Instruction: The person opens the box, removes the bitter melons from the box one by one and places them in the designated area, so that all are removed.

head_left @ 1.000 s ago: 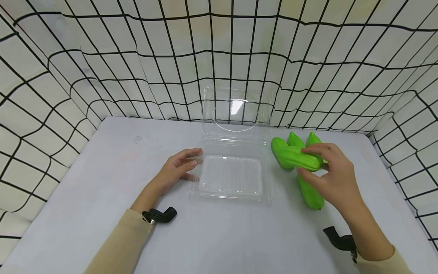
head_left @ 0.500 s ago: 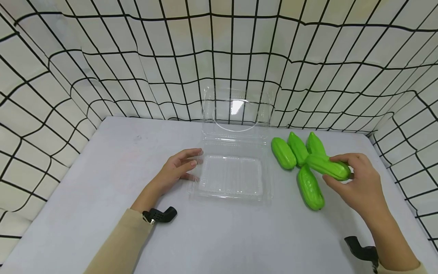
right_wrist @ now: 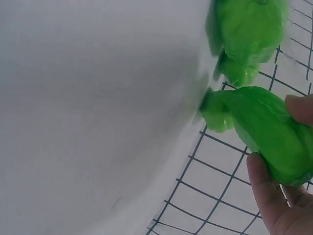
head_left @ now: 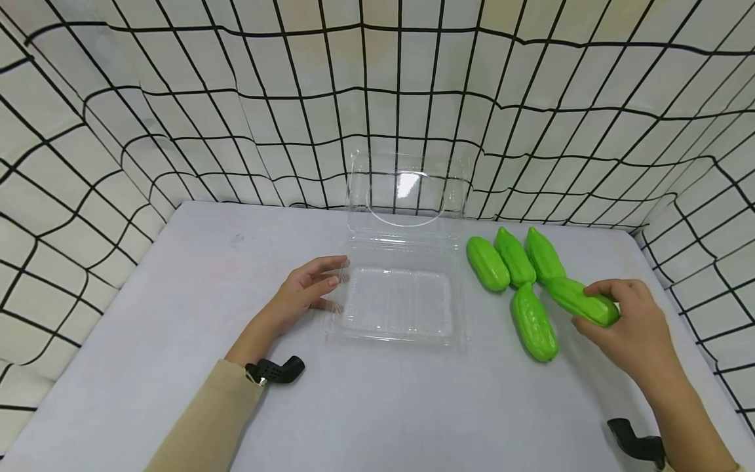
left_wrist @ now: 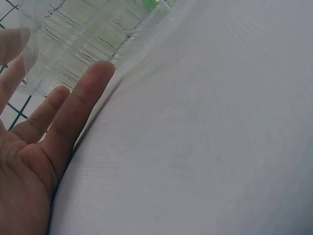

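Observation:
My right hand (head_left: 634, 328) pinches the outer end of a green, ridged, cucumber-like vegetable (head_left: 580, 301) between thumb and fingers, at the right of the head view. In the right wrist view that vegetable (right_wrist: 269, 127) slants away from the fingertips, and others show beyond it. On the left, my left hand (head_left: 303, 295) lies with fingers extended at the left rim of a clear plastic clamshell container (head_left: 398, 301). Its lid (head_left: 407, 190) stands up at the back. The left wrist view shows the straight fingers (left_wrist: 80, 107) beside the clear wall, seemingly touching it.
Several similar green vegetables (head_left: 487, 263) lie close together right of the container, one (head_left: 533, 324) nearer the front. A white sheet with a black grid (head_left: 425, 98) rises at the back and sides of the white table (head_left: 377, 406).
The right hand has carried the green vegetable right and toward the front, from above the others to beside them, and still holds it. The left hand and container have stayed in place.

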Tool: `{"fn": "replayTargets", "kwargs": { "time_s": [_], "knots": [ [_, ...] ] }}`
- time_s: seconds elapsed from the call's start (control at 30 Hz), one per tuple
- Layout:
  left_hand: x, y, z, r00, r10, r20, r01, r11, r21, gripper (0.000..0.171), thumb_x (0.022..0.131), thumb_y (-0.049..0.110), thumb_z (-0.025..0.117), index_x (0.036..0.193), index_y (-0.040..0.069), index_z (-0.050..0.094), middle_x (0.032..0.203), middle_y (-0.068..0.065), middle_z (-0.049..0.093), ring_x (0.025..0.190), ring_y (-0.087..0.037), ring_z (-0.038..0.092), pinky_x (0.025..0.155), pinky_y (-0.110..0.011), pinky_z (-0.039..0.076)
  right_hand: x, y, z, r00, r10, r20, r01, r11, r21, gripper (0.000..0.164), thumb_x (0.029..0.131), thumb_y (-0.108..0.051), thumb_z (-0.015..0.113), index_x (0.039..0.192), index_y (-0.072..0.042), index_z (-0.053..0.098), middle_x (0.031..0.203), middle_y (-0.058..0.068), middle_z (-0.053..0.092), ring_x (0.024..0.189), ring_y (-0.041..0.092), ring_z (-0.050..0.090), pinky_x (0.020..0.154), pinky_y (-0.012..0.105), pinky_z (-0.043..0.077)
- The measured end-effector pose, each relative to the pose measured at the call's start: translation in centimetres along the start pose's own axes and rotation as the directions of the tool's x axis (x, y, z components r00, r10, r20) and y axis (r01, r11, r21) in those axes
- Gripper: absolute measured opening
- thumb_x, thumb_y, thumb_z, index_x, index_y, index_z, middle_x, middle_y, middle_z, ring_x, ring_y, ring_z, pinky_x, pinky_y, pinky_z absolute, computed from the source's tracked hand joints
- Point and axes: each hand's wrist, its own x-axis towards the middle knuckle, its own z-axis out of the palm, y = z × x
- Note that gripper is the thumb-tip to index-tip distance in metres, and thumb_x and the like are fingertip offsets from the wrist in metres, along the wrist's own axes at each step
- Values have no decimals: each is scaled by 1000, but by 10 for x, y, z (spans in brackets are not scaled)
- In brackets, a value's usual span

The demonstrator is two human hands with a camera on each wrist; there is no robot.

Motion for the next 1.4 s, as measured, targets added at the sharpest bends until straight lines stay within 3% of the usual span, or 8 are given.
{"fn": "replayTargets", "kwargs": {
  "time_s": [0.23, 0.5, 0.73, 0.93, 1.03, 1.13, 1.23, 1.4],
  "knots": [
    [1, 0, 0, 1000, -1, -2, 1, 1000, -9, 47, 101, 15, 59, 146, 10, 47, 154, -9, 42, 137, -33, 46, 80, -45, 62, -3, 6, 8, 996, -5, 89, 4, 1000, 4, 49, 73, -15, 87, 112, -3, 61, 120, 25, 47, 94, 38, 51, 70, 38, 42],
    [0, 1, -1, 1000, 4, -2, -4, 1000, 2, 47, 102, 15, 58, 147, 8, 46, 155, -11, 41, 138, -37, 44, 79, -44, 62, -6, 11, 13, 982, -41, 186, 32, 998, 55, 32, 88, -29, 77, 107, -8, 63, 127, 27, 48, 105, 50, 56, 76, 60, 53],
    [-1, -1, -2, 1000, 4, -2, -4, 1000, -5, 46, 102, 16, 58, 146, 9, 47, 154, -11, 42, 138, -36, 44, 79, -44, 62, -4, 7, 14, 963, -108, 249, 82, 991, 109, 28, 94, -28, 70, 113, -8, 64, 131, 23, 53, 112, 49, 57, 80, 54, 59],
    [-2, 0, -1, 1000, -12, 5, 12, 1000, -8, 48, 101, 16, 59, 147, 5, 46, 156, -11, 40, 139, -38, 42, 81, -45, 62, 7, -26, 6, 989, -120, 86, 110, 987, 115, 19, 92, -23, 73, 105, -9, 67, 138, 22, 53, 123, 46, 51, 85, 61, 53],
    [-7, 8, -3, 999, -31, 12, 30, 995, 91, 52, 101, 20, 61, 149, 9, 45, 157, -10, 38, 136, -40, 46, 84, -45, 61, 13, -60, 4, 992, -118, -32, 122, 976, 181, 20, 92, -23, 73, 106, -10, 67, 138, 14, 57, 127, 36, 52, 95, 36, 55],
    [-13, 25, -6, 1000, 9, -5, -7, 940, 341, 55, 98, 30, 65, 149, 19, 45, 156, -4, 38, 135, -36, 47, 90, -46, 59, 20, -95, 2, 989, -141, -38, 146, 952, 268, 29, 93, -27, 72, 116, -11, 66, 140, 8, 56, 132, 30, 50, 97, 31, 51],
    [-19, 48, -7, 994, 103, -20, -73, 816, 573, 58, 96, 38, 67, 148, 28, 46, 156, 2, 38, 140, -28, 43, 94, -45, 57, 24, -123, 1, 985, -172, 30, 153, 930, 334, 40, 95, -33, 69, 130, -16, 61, 142, 3, 54, 136, 26, 46, 98, 46, 50],
    [-25, 77, -3, 971, 240, -5, -152, 632, 760, 56, 95, 42, 66, 147, 32, 47, 157, 3, 36, 141, -25, 37, 103, -50, 49, 22, -141, 5, 974, -221, 41, 193, 916, 352, 47, 96, -36, 67, 139, -22, 56, 141, -1, 54, 139, 24, 42, 103, 56, 46]
  ]
}}
